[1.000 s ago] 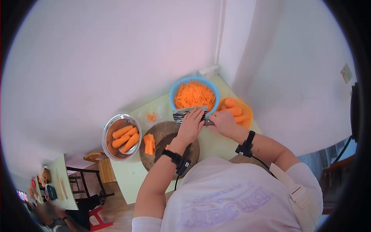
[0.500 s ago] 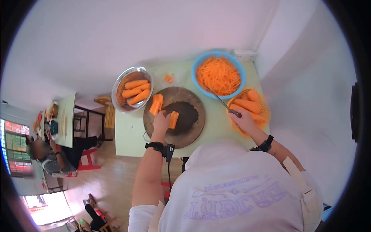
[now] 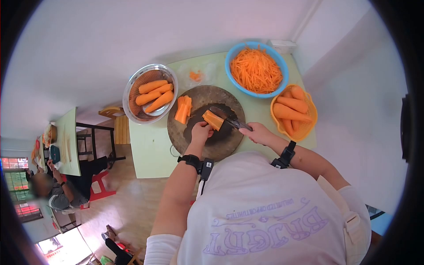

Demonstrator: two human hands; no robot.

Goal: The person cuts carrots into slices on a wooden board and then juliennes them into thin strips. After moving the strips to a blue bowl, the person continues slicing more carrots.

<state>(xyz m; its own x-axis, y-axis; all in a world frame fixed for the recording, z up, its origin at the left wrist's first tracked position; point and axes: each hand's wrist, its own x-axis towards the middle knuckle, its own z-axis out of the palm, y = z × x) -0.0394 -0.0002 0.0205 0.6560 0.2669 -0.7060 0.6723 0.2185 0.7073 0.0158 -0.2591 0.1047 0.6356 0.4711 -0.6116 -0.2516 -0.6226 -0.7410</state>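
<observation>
My right hand [image 3: 260,134] is closed around the handle of a knife [image 3: 232,120]. The blade reaches left over the round chopping board [image 3: 187,140], its tip right at a cut block of carrot [image 3: 213,119]. My left hand [image 3: 202,133] grips the near left end of that block with bent fingers, over the dark, wet middle of the board. More carrot pieces [image 3: 183,109] lie together on the board's left side.
Behind stands a blue basin [image 3: 228,70] of shredded carrot. Whole carrots fill a yellow basket [image 3: 312,117] at right; others lie in a metal colander [image 3: 127,101] at left. Small orange scraps [image 3: 195,76] lie behind the board. A person [image 3: 66,190] sits at another table, far left.
The knife has come from beside the basin and basket left and down over the board. My left hand has shifted right to the carrot block, which is now turned. The view has shifted slightly.
</observation>
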